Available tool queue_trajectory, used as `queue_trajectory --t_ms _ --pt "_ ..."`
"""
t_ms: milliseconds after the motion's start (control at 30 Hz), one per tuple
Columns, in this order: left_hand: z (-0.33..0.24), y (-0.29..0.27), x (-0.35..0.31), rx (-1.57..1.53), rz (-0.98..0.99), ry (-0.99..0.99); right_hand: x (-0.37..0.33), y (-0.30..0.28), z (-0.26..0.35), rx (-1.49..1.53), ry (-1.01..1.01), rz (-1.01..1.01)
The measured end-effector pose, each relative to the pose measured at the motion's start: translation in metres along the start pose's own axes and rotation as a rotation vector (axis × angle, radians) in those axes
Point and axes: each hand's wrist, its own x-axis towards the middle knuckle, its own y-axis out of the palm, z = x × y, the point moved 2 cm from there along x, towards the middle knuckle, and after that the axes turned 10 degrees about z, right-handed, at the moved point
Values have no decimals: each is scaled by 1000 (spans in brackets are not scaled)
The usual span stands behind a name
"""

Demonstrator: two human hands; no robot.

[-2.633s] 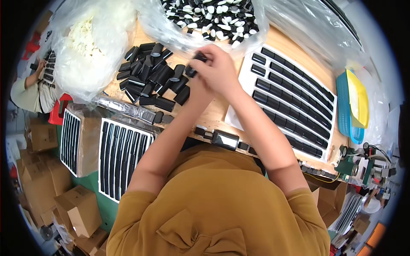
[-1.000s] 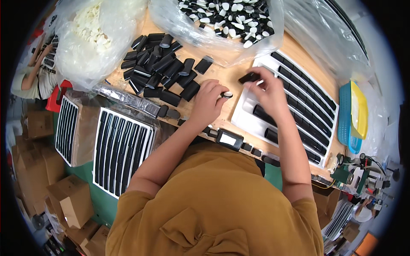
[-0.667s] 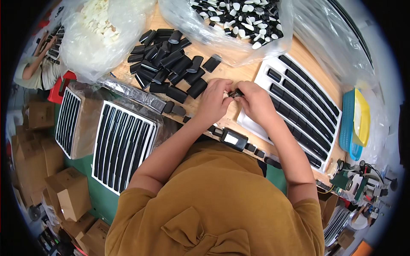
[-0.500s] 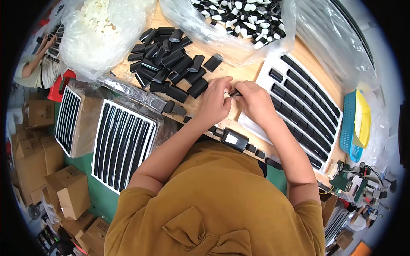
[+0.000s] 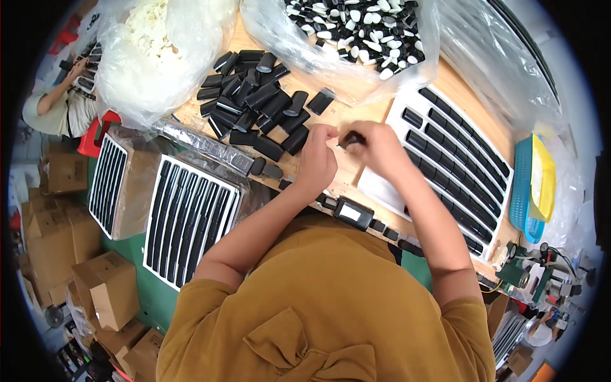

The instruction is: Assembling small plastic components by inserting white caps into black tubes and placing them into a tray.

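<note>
Pinching dark piece (image 5: 352, 137) in right hand (image 5: 374, 148), just left of tray (image 5: 379, 185) | holding left hand (image 5: 317, 164) curled farther left of tray, cannot tell whether gripping | could drop piece onto surface (image 5: 344, 170) if pinching loosely | could scatter pile (image 5: 261, 97), left of tray, by swinging wide

A factory assembly workshop is showing itself: a wooden counter (image 5: 347, 175) is carrying a clear plastic bag (image 5: 270, 32) of small black and white parts and a white tray (image 5: 382, 186) of black pieces (image 5: 412, 117) in rows. Cardboard cartons (image 5: 118, 296) are crowding the green floor (image 5: 145, 280), a co-worker (image 5: 51, 114) is handling dark pieces nearby, and green machinery (image 5: 513, 273) is standing at the right.
</note>
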Motion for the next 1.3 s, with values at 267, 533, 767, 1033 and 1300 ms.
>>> queue_trajectory --t_ms 267,533,767,1033,1300 --pt "-2 0 6 141 20 102 93 20 26 599 -151 -101" --pt "-23 -20 38 84 -56 110 45 -62 -45 92 223 -456" --pt "-2 -10 175 288 -147 154 -6 -84 -93 -414 837 -195" --pt "20 20 224 770 116 -221 -6 -47 -93 -397 792 -483" --pt "-4 -5 193 393 -75 44 -6 -43 -116 54 502 -777"
